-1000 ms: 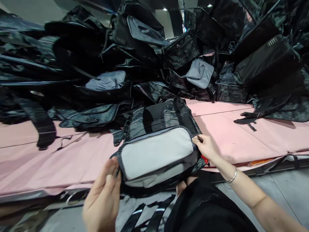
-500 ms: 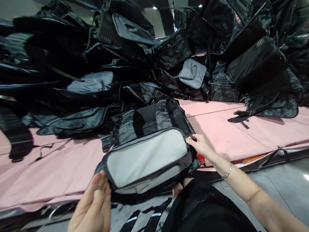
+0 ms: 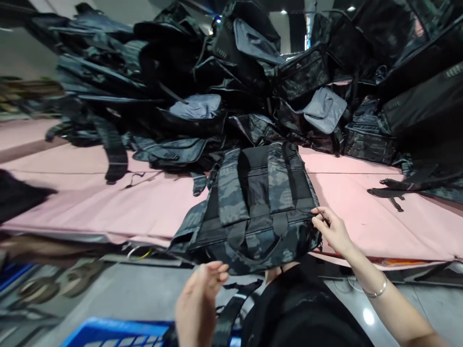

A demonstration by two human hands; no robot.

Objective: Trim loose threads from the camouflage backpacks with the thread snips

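Observation:
A dark camouflage backpack (image 3: 260, 202) lies on the pink table (image 3: 126, 202) right in front of me, its straps and carry handle facing up. My right hand (image 3: 331, 231) pinches a small zipper pull at the bag's right edge. My left hand (image 3: 198, 301) hovers below the bag's front edge, fingers loosely curled, holding nothing that shows. A silver bracelet (image 3: 376, 290) sits on my right wrist.
A tall heap of black and camouflage bags (image 3: 224, 77) fills the back of the table. Loose black straps (image 3: 390, 188) lie at the right. A blue crate (image 3: 119, 332) stands on the floor at the lower left. Cables run under the table's edge.
The bag has been turned over: its grey panel no longer shows and the strap side faces up. My left hand came off the bag's left corner. The view swung left.

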